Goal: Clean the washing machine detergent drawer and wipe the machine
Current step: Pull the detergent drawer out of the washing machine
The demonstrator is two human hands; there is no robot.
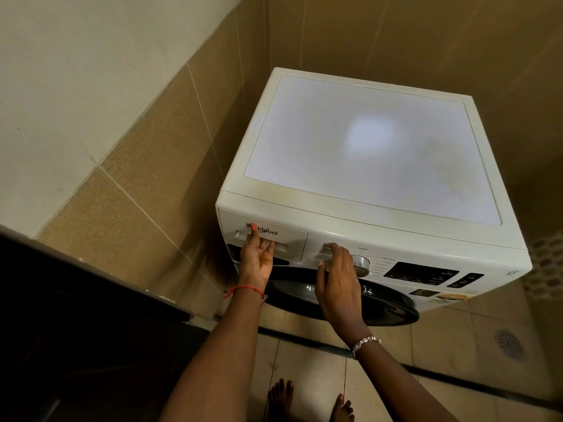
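— What's nearest the camera?

— Two bare feet (pixel 310 400) on the tiled floor (pixel 307 360), then both forearms reaching up and forward. The left wrist carries a red thread (pixel 243 289), the right a beaded bracelet (pixel 365 342).

— And the hands?

— The left hand (pixel 257 258) is palm up at the detergent drawer (pixel 263 239), on the left end of the front panel of the white washing machine (pixel 365 166). Its fingers curl up into the recessed grip under the Whirlpool logo (pixel 262 229), and a red-nailed thumb lies on the drawer face over the logo's first letters. So it is closed on the drawer's handle. The drawer front sits flush with the panel.

— The right?

— The right hand (pixel 336 280) lies flat, fingers together and spread against the panel, holding nothing. It is just to the right of the drawer and just left of the silver programme dial (pixel 361 266), touching the printed labels there.

— Below the hands?

— The dark round door (pixel 350 300), partly hidden behind the right wrist.

— Farther on?

— The dark display (pixel 422 274) sits right of the dial. Beyond lies the machine's pale top, with a soft glare patch, and then the beige tiled walls (pixel 152 147) of the corner. A floor drain (pixel 508 344) shows at the right.
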